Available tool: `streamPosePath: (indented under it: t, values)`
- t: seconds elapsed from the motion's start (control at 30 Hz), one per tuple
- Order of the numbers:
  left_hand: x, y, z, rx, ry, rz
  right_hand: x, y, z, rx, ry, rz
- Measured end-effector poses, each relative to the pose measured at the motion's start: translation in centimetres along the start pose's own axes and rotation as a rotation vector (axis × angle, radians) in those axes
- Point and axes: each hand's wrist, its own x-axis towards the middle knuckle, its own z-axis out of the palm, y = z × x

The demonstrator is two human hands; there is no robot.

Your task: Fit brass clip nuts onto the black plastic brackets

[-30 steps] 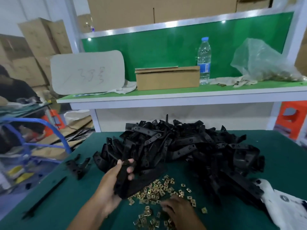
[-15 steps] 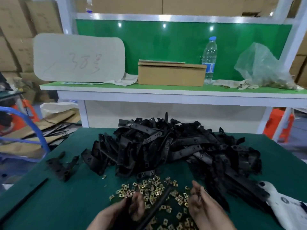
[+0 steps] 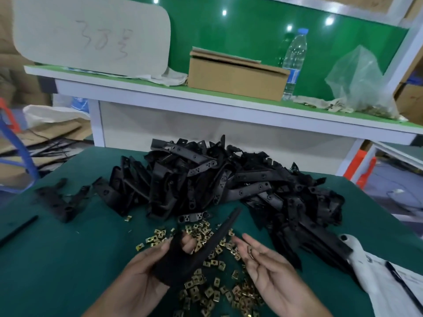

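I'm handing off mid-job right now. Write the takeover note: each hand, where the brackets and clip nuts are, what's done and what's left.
Left hand: grips one black bracket, its long end pointing up and away over the nuts.
Right hand: palm up, fingers loosely curled round a small brass clip nut; hand and bracket are apart.
Supplies: bracket pile at mid table; loose clip nuts scattered on the green mat between the pile and the hands. A few brackets lie apart to the left; whether they carry nuts cannot be told.
Done: bracket and nut picked up.
Left: push the nut onto the held bracket, then work through the pile.
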Motion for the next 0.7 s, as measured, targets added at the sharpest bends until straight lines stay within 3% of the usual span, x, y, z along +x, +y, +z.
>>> streamPosePath:
  t: [0.13,0.2,0.43,0.57,0.7]
  values:
    - [-0.1,-0.2,0.4,-0.014,-0.018,-0.065,-0.1,0.4,0.2,-0.044,0.043,-0.028]
    - [0.2,-0.5,-0.3,-0.013,0.137,-0.036,-0.1,0.4,0.3,-0.076,0.074,-0.037]
    - [0.2,-1.8,1.0,0.188,0.287,0.019,-0.1,0.5,-0.1,-0.185,0.074,-0.034]
    - [-0.1,-2.4,1.3,0.363,0.204,0.095,-0.2,0.8,0.0,-0.242,0.057,-0.049]
    - [-0.2,-3.0,0.6,0.563,0.114,0.044,-0.3,0.9,0.2,-0.319,0.017,-0.034]
